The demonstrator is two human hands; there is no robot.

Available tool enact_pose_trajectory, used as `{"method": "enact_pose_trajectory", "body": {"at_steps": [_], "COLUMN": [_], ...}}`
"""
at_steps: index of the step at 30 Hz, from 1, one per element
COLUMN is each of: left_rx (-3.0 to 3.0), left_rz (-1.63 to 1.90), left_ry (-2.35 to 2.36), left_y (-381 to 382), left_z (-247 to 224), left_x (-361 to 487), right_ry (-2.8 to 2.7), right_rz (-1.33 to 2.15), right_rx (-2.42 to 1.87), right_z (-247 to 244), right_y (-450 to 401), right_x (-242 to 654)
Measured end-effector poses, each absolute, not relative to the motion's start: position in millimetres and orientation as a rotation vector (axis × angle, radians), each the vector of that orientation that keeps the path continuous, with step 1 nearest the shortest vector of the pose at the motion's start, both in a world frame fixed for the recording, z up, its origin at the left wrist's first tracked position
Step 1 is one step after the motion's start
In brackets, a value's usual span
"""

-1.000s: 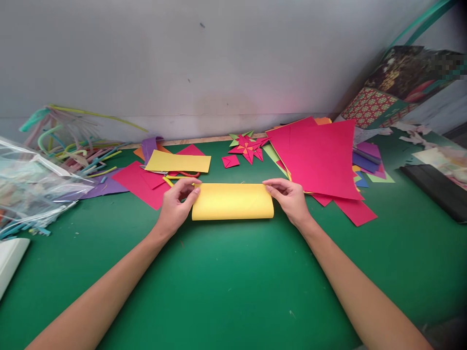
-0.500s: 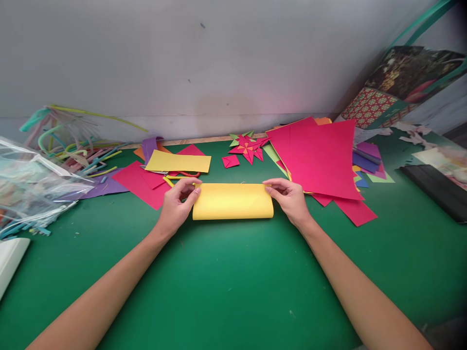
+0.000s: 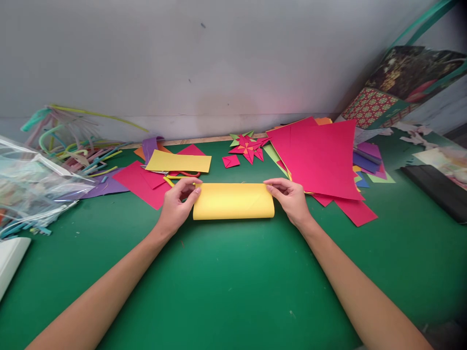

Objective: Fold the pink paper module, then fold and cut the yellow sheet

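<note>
"From the head view: held how?"

"Pinched between thumb and fingers of both the left hand (image 3: 181,199) and the right hand (image 3: 287,197), one at each far corner of the yellow paper sheet (image 3: 233,201). Doubled over, rounded at the near edge, in the middle of the green tabletop (image 3: 226,287)."

"Why by the corners?"

"Probably to keep the far edges matched and the soft bend from springing open."

"And the stacked red paper (image 3: 321,160), the folded paper star (image 3: 246,148), the small folded red square (image 3: 231,161)?"

"Set back toward the wall (image 3: 233,58), perhaps to leave working room in front."

"Any brand or lettering?"

"None readable. On the patterned paper bag (image 3: 377,104), perhaps a small mark on the green band, too blurred to make out."
</note>
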State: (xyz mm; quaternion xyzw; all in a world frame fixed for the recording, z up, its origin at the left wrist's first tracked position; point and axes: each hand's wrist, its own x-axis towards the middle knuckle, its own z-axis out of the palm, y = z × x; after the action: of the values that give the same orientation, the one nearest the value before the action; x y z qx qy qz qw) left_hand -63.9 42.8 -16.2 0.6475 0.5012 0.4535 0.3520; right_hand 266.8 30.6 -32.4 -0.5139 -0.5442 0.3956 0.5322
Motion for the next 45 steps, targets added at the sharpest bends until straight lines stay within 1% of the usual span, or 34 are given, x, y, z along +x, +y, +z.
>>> {"method": "enact_pose_trajectory", "body": {"at_steps": [45], "left_rx": [1.698], "left_rz": [1.171], "left_ry": [1.304], "left_y": [42.3], "left_z": [-15.7], "left_x": [-63.1], "right_ry": [-1.272], "right_rz": [0.983], "right_rx": [-1.265], "right_z": [-30.4], "right_y": [29.9], "right_x": [265.0]}}
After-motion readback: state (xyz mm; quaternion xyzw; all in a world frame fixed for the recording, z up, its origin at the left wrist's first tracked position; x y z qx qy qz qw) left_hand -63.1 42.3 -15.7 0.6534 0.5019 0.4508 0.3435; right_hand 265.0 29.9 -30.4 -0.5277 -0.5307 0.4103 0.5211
